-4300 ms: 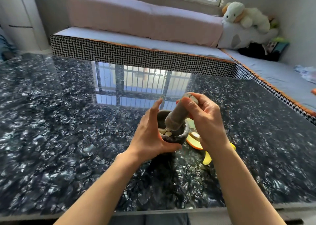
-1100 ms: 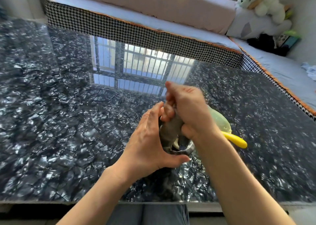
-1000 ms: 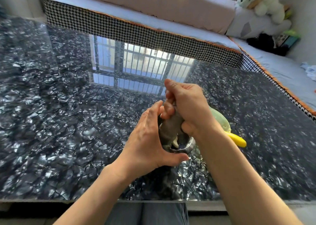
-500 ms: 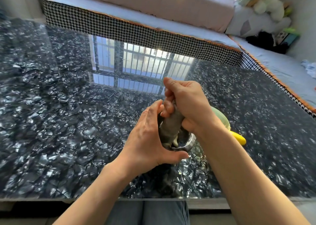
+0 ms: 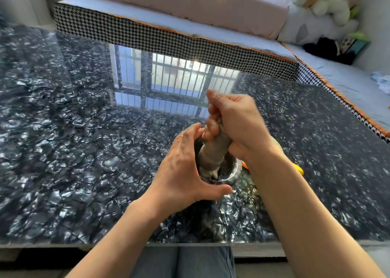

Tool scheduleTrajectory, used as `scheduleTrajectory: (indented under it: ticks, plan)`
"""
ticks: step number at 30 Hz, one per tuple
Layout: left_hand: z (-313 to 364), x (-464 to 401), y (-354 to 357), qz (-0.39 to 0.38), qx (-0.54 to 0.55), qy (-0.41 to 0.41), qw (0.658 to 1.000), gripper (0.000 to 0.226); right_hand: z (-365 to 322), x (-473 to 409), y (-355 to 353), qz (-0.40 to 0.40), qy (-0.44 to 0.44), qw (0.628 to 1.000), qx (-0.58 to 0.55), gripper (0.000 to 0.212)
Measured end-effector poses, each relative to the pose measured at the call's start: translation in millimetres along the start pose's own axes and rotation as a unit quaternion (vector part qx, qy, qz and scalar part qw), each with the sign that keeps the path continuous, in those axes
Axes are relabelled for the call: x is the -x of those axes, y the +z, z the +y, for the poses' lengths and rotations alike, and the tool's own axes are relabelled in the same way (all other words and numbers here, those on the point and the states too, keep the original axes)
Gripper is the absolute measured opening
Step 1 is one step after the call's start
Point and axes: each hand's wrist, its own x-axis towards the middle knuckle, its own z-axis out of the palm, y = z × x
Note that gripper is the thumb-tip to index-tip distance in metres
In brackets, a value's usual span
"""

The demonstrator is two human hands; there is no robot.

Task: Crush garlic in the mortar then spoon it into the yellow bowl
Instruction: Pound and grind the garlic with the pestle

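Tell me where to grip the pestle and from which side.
Grip the pestle on its upper shaft, coming from above on the right, as the right hand does. It tapers upward and leans up and away, its thick end down in the mortar.

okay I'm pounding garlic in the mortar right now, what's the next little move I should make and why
Probably another press and twist of the pestle. Your right hand grips it inside the mortar, which your left hand steadies, and the pale garlic under its tip still looks lumpy, so spooning seems premature.
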Motion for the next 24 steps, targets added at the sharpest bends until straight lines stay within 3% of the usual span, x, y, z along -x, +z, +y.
scheduleTrajectory:
  ticks: [5, 11, 18, 24]
  plan:
    - [-1.1, -0.2, -0.6, 0.001, 0.000, 0.000, 1.000, 0.119, -9.9, 1.0, -5.8, 0.014, -0.057, 0.998, -0.035, 0.039]
    - [-0.3, -0.5, -0.5, 0.006, -0.006, -0.001, 1.000, 0.118, 16.9, 3.5, 6.8, -0.007, -0.009, 0.999, 0.039, 0.041]
    - [-0.2, 0.3, -1.6, -0.001, 0.000, 0.003, 1.000, 0.118, -23.4, -0.5, -6.6, 0.013, -0.078, 0.996, -0.039, 0.041]
    - [0.9, -1.4, -1.3, 0.009, 0.001, 0.006, 1.000, 0.105, 21.0, -0.2, 8.5, -0.002, -0.028, 0.997, 0.075, 0.044]
